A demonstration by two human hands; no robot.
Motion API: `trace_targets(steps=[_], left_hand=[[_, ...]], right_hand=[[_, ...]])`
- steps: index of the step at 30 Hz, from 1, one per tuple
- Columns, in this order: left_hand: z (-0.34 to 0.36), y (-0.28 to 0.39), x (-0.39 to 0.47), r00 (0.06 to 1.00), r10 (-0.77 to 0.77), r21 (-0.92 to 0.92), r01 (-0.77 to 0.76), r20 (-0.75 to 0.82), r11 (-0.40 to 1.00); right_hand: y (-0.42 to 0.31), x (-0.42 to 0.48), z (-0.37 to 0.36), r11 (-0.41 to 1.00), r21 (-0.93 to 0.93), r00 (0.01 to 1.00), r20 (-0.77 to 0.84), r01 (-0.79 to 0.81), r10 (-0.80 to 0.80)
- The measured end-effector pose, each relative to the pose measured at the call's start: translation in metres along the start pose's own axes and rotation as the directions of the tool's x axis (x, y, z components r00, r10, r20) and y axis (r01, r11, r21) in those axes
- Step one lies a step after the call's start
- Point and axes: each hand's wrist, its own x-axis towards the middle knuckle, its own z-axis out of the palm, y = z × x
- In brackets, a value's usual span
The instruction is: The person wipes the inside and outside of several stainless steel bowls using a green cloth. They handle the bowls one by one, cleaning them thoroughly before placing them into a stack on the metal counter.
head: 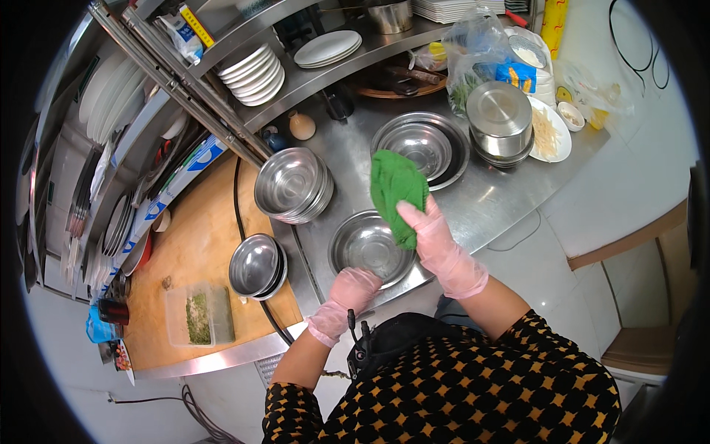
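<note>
A steel bowl (363,250) rests on the metal counter in front of me. My left hand (355,289), in a thin pink glove, grips its near rim; the fingertips are partly hidden. A folded green cloth (396,186) is held up over the bowl's far right side by my right hand (438,238), also gloved in pink. Just behind the cloth stands a wide steel basin (463,161) with a smaller steel bowl (424,147) inside it. To the left is a stack of steel bowls (291,183).
A wooden board (194,233) at left bears a clear plastic tub (177,322) of chopped greens and a couple of nested bowls (255,263). An upturned steel pot (499,111) stands at right beside a plate of pale strips (557,130). Stacked white plates (258,77) fill a metal shelf (333,64).
</note>
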Motion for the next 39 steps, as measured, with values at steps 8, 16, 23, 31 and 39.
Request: trace_targets(steps=[8,16,23,31,39], left_hand=[[0.000,0.009,-0.005,0.996,-0.074,-0.154,0.066,-0.048,0.986],[0.026,0.020,-0.033,0.224,-0.975,-0.823,0.555,0.008,0.121],[0.053,0.013,-0.027,0.337,-0.710,-0.771,0.086,0.619,-0.631],[0.042,0.015,-0.028,0.338,-0.713,-0.784,0.164,0.615,-0.599],[0.043,0.005,-0.034,0.397,-0.686,-0.786,0.194,0.610,-0.587]], right_hand=[[0.044,0.006,-0.016,0.250,-0.958,0.987,0.157,0.143,0.035],[0.069,-0.003,-0.014,-0.203,-0.934,0.906,0.205,0.294,0.370],[0.097,0.020,-0.010,-0.266,-0.929,0.885,0.115,0.257,0.451],[0.126,0.033,-0.018,0.046,-0.999,0.999,0.016,0.014,0.044],[0.125,0.036,0.005,-0.163,-0.952,0.861,0.152,0.260,0.485]])
